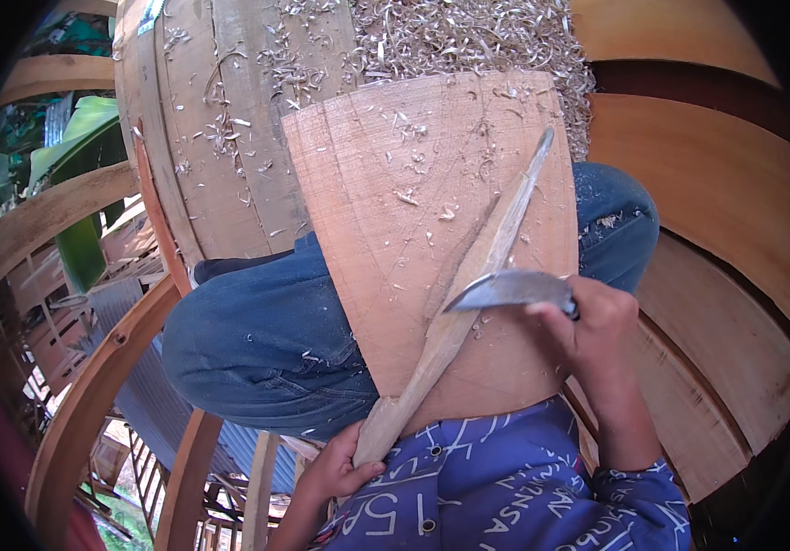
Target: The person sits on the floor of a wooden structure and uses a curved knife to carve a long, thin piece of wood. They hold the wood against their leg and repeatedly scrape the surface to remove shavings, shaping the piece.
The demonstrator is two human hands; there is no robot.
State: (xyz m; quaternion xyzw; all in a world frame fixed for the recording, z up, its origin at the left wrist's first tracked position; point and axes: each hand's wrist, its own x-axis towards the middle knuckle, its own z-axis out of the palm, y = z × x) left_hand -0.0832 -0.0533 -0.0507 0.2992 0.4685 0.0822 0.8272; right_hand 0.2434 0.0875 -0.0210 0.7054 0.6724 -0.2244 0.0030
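Note:
Across my lap lies a flat wooden board with pencil-like lines and loose shavings on it. A long piece of carved wood, pointed at its far end, rests slantwise over the board. My left hand is closed round its thick near end, close to my shirt. In my right hand is a knife with a broad curved blade. The blade lies across the middle of the carved wood, its tip pointing left; whether the edge touches the wood is hard to tell. The knife's handle is mostly hidden in my fingers.
My crossed legs in jeans flank the board. Beyond it, a heap of curly wood shavings covers the plank floor. Wooden railing slats curve along the left, with a green leaf behind. Wide wooden panels stand at the right.

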